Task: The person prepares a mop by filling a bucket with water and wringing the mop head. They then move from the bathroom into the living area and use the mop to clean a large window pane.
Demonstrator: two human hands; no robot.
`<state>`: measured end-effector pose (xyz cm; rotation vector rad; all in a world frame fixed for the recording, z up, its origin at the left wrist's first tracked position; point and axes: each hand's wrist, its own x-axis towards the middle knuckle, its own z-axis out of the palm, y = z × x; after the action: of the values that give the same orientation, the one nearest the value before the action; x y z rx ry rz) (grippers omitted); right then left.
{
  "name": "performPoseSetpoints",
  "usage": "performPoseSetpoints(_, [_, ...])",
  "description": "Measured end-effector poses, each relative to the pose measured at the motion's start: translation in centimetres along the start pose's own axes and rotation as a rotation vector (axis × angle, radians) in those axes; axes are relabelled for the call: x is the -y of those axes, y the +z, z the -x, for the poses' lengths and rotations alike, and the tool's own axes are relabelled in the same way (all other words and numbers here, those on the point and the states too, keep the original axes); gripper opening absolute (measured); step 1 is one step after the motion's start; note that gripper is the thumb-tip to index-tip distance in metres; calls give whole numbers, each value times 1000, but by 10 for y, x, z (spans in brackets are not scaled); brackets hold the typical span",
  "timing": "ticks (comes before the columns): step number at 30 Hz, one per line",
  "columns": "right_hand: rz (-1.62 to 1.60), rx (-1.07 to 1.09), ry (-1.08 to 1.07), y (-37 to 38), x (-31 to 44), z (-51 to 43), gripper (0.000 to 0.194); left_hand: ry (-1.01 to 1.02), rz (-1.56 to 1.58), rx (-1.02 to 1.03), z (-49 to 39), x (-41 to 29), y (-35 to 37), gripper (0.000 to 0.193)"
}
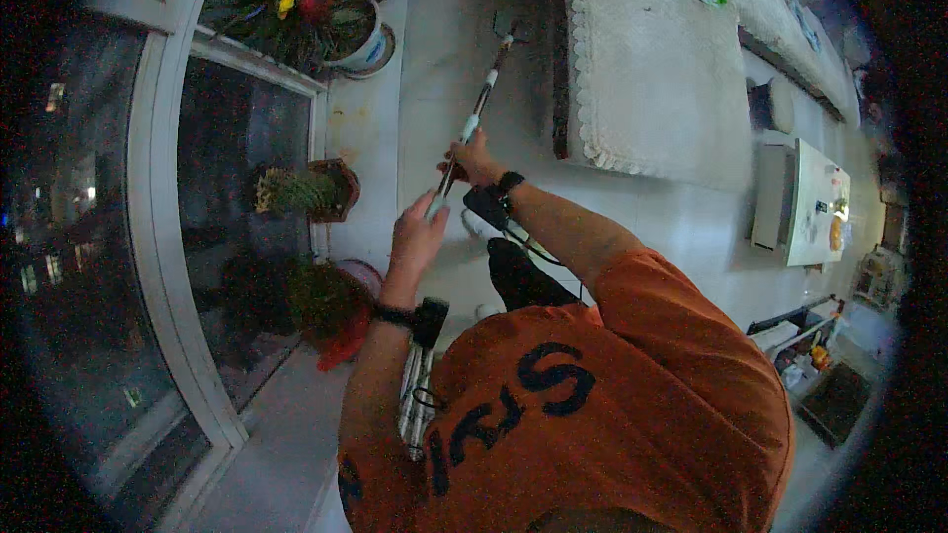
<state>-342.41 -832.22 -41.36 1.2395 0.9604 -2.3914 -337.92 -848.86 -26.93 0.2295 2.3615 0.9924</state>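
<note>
Both my hands grip one long-handled floor tool, likely a mop, by its brown and white pole [485,92]. My left hand [418,233] is wrapped around the pole's near end. Farther along, my right hand [474,159] closes on it, fingers curled around the shaft. The pole slants away from me over the pale tiled floor [437,52]. Its far end reaches a dim, flat head [511,28] on the floor beside the covered furniture; the head's details are too dark to tell. Dark straps with small boxes sit on both wrists.
At left, a raised ledge [363,115] under glass panes holds a white flowerpot [363,52], a brown pot [344,192] and a red pot [348,333]. A bed or couch with a cream, scalloped cover [659,89] stands at right. Beyond is a white table [815,200].
</note>
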Motion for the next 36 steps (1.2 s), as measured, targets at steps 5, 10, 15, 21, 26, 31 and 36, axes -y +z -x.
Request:
performPoseSetpoints(5, [250,24,-378,-32,47,-58,32,-239,578,194,-90,-40,30,49])
performPoseSetpoints(10, [369,-169,-335,-54,28,-94,36,-359,602,301,-62,-36,24,53])
performPoseSetpoints(15, [507,-252,-305,13,-58,-40,30,-398,593,353,6,9,-38,53])
performPoseSetpoints(21, [705,-304,-406,48,-203,21,35,-608,474,268,131,6,-111,54])
performPoseSetpoints(26, [707,-3,-873,43,-217,15,37,-579,624,222,128,-5,-124,53])
performPoseSetpoints(31, [332,43,-370,62,-56,-35,39,-358,755,161,-5,-2,-77,50])
performPoseSetpoints(36, [615,-200,-201,52,-3,-49,46,-408,705,265,-61,8,-28,48])
